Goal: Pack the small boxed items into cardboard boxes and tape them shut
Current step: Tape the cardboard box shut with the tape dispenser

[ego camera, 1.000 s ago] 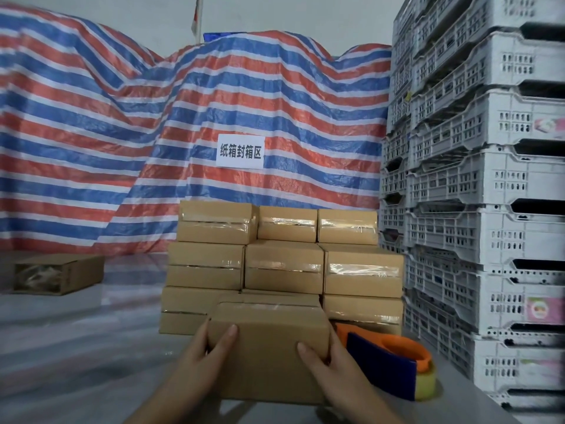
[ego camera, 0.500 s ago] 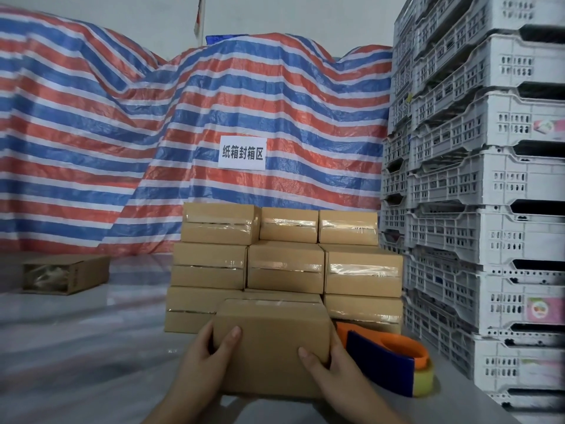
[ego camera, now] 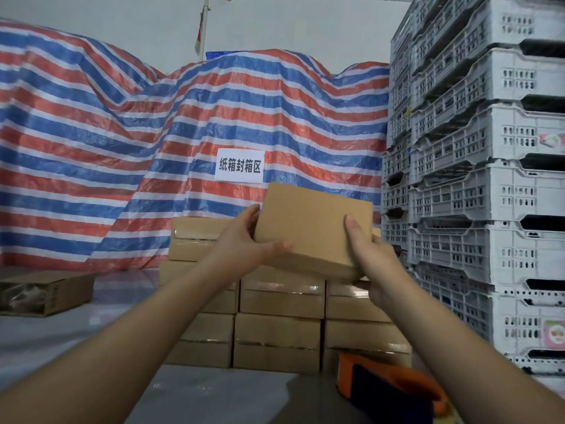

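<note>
A closed brown cardboard box [ego camera: 312, 231] is held up in the air, tilted, above the right side of the stack of taped cardboard boxes [ego camera: 279, 304]. My left hand [ego camera: 244, 240] grips its left edge and near bottom corner. My right hand [ego camera: 371, 261] holds its right near corner, thumb lying on the top face. The stack stands three layers high on the table, its tape strips shiny. An orange and dark blue tape dispenser [ego camera: 394, 390] lies on the table at the lower right, partly behind my right forearm.
An open cardboard box [ego camera: 46, 293] lies on its side at the far left of the table. A tall stack of grey plastic crates [ego camera: 489, 194] walls the right side. A red, white and blue striped tarp [ego camera: 122, 154] with a white sign [ego camera: 240, 166] hangs behind.
Both hands have lifted the box from the table in front of the stack up and forward to above the stack's top right. My view has moved closer.
</note>
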